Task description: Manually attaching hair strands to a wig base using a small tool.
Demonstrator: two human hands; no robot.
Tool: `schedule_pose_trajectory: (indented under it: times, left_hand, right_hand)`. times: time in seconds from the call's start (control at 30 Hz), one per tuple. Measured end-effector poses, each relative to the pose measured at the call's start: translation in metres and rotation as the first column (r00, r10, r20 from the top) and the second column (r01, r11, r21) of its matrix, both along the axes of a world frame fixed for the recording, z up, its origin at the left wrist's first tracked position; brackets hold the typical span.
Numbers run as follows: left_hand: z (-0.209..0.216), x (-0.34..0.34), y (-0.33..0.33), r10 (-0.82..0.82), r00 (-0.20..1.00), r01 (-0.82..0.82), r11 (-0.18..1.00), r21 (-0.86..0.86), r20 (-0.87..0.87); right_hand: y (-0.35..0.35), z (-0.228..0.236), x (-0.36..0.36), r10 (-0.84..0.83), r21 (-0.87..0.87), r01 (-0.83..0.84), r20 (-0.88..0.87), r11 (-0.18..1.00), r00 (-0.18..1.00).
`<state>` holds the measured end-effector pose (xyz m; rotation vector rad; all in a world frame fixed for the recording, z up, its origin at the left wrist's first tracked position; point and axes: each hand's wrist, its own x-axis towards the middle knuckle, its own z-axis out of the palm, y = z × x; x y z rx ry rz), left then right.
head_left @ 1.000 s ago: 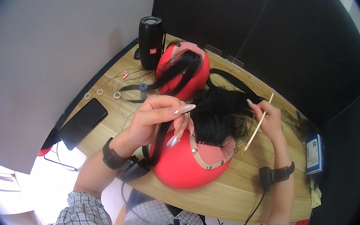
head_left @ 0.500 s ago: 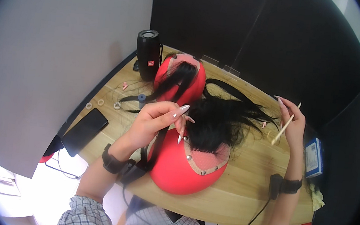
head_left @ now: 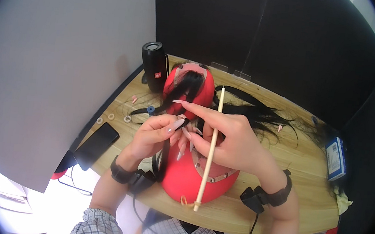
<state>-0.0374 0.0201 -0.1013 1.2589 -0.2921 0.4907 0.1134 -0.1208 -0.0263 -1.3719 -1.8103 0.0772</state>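
A red mannequin head (head_left: 187, 179) lies on the wooden table (head_left: 301, 176) in front of me, with long black hair (head_left: 262, 114) spread out to the right. My left hand (head_left: 155, 134) pinches a strand of black hair between thumb and fingers above that head. My right hand (head_left: 231, 140) is over the head too, holding a thin wooden stick (head_left: 210, 156) that runs from top to bottom. Its index finger points left, close to my left fingertips. A second red head (head_left: 191, 87) with black hair lies farther back.
A black cylindrical speaker (head_left: 155, 65) stands at the back left of the table. A black phone (head_left: 97, 140) lies near the left edge, with small rings (head_left: 111, 116) and a blue spool (head_left: 151, 109) nearby. A blue box (head_left: 335, 158) sits at the right. Dark panels stand behind.
My right hand has swung in from the far right with the stick and now hovers over the near head beside my left hand. The left hand has stayed pinching the strand.
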Motion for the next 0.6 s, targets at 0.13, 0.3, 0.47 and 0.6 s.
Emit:
schedule_pose_trajectory:
  times: [0.13, 0.3, 0.47, 0.6]
  left_hand:
    - [-0.002, 0.002, 0.003, 0.03, 0.999, -0.031, 0.999, 0.038, 0.037]
    - [-0.005, 0.003, 0.003, 0.074, 0.996, -0.077, 0.995, 0.06, 0.051]
    - [-0.001, 0.01, 0.002, 0.346, 0.932, -0.359, 0.921, 0.153, 0.108]
    - [0.004, 0.009, 0.007, 0.373, 0.846, -0.396, 0.918, -0.019, 0.382]
  right_hand:
    - [0.017, -0.014, 0.004, 0.028, 0.206, -0.042, 0.071, 0.978, 0.997]
    - [0.015, -0.006, 0.008, -0.062, 0.226, 0.015, 0.202, 0.974, 0.977]
    - [0.02, -0.004, 0.027, -0.166, 0.292, 0.097, 0.22, 0.951, 0.961]
    - [0.019, 0.01, 0.038, -0.134, -0.128, 0.135, 0.012, 0.983, 0.991]
